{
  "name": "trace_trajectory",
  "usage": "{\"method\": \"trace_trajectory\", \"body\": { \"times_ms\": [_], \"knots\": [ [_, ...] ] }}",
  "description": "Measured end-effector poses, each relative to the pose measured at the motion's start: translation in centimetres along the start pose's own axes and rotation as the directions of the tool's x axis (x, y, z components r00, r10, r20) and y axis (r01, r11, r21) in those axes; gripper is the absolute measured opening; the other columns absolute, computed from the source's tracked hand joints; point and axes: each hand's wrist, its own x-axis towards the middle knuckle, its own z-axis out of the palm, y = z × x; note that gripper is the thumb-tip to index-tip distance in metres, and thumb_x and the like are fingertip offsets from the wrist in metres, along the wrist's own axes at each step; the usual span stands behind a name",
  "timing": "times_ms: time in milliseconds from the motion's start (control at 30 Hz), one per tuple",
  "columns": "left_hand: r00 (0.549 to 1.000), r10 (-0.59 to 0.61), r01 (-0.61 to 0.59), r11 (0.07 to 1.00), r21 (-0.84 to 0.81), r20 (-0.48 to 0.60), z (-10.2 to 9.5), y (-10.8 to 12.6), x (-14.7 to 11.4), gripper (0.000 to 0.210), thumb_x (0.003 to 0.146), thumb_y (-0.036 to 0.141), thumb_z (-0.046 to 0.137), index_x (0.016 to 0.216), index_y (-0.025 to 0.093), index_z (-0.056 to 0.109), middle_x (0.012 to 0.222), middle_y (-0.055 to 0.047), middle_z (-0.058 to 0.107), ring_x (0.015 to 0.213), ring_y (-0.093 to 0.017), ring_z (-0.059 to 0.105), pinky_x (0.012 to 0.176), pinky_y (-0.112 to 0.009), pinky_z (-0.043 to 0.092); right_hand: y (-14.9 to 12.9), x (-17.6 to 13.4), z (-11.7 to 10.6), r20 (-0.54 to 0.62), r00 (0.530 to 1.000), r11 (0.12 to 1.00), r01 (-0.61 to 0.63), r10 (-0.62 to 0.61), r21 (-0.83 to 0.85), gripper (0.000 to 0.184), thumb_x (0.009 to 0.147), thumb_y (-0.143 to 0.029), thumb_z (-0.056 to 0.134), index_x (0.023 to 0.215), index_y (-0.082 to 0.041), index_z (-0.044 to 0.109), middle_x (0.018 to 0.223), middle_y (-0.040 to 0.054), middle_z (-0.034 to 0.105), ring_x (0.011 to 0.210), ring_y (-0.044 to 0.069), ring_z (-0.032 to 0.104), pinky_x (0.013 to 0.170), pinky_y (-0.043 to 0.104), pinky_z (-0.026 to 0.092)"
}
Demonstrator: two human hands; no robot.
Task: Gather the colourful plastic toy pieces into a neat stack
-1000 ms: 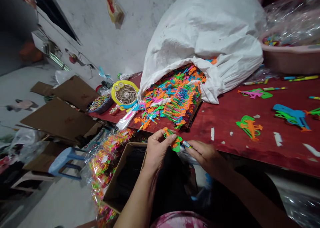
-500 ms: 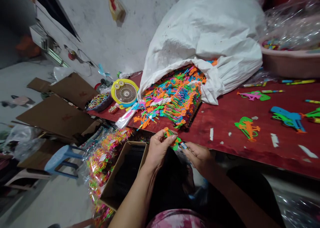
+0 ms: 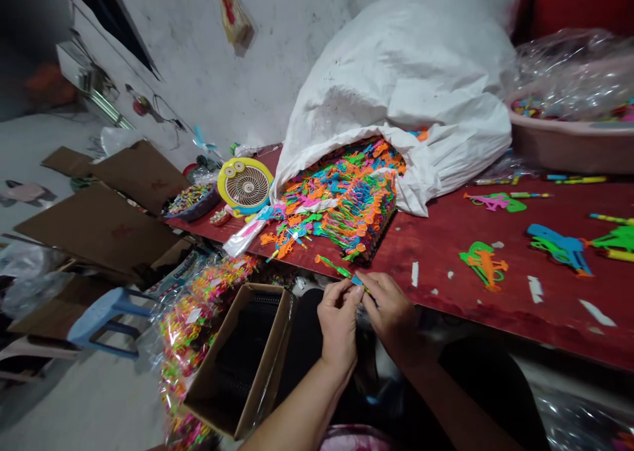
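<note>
At the table's front edge, my left hand (image 3: 339, 319) pinches a small green plastic toy gun (image 3: 331, 265) with an orange tip, which points up and left. My right hand (image 3: 389, 306) is closed on a thin blue-and-yellow stick (image 3: 356, 280) that meets the rear of the toy. My fingertips almost touch and hide part of the joint. Just beyond lies a stacked row of colourful toy guns (image 3: 364, 223), spilling from a big white sack (image 3: 396, 74).
On the red table (image 3: 430, 266) lie an orange-and-green toy gun (image 3: 485, 266) and a blue one (image 3: 564, 243). A pink basin (image 3: 569, 140) stands back right, a yellow fan (image 3: 246, 187) left. Below are a cardboard box (image 3: 262, 358), bagged toys (image 3: 183, 345) and a blue stool (image 3: 106, 312).
My hands have drawn closer together, and the left has shifted right and down. The toy gun has turned, its orange tip reaching out left past my fingers. The view has shifted slightly.
</note>
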Motion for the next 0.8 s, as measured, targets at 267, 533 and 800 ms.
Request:
{"method": "trace_trajectory", "body": {
  "times_ms": [267, 533, 800],
  "knots": [
    [0.892, 0.452, -0.434, 0.843, 0.316, 0.019, -0.1, -0.5, 2.2, 0.01, 0.081, 0.025, 0.072, 0.087, 0.018, 0.071, 0.085, -0.003, 0.063, 0.08, -0.014, 0.059, 0.076, -0.027, 0.049, 0.3, 0.6, -0.6, 0.033, 0.999, 0.997, -0.017, 0.014, 0.076, 0.037, 0.093, -0.016, 0.045, 0.126, -0.013, 0.062, 0.102, 0.0125, 0.062, 0.098, 0.024, 0.059, 0.086, 0.039, 0.05],
    [0.791, 0.588, -0.599, 0.686, 0.413, 0.168, 0.4, -1.6, 2.8, 0.011, 0.085, 0.015, 0.065, 0.094, 0.019, 0.07, 0.085, -0.003, 0.068, 0.081, -0.016, 0.061, 0.075, -0.03, 0.049, 0.0, 1.0, -1.8, 0.115, 0.962, 0.867, -0.275, 0.249, 0.415, 0.025, 0.09, -0.027, 0.054, 0.111, -0.019, 0.066, 0.096, 0.0059, 0.064, 0.079, 0.015, 0.061, 0.069, 0.026, 0.051],
    [0.892, 0.421, -0.451, 0.851, 0.268, 0.163, 0.4, -1.5, 2.2, 0.023, 0.087, 0.022, 0.062, 0.108, 0.025, 0.071, 0.096, -0.006, 0.068, 0.089, -0.018, 0.063, 0.083, -0.031, 0.05, 1.4, 1.7, -2.8, 0.107, 0.833, 0.769, -0.544, 0.542, 0.336, 0.037, 0.081, -0.053, 0.06, 0.07, -0.018, 0.067, 0.06, 0.0065, 0.066, 0.058, 0.02, 0.062, 0.054, 0.029, 0.048]
  ]
}}
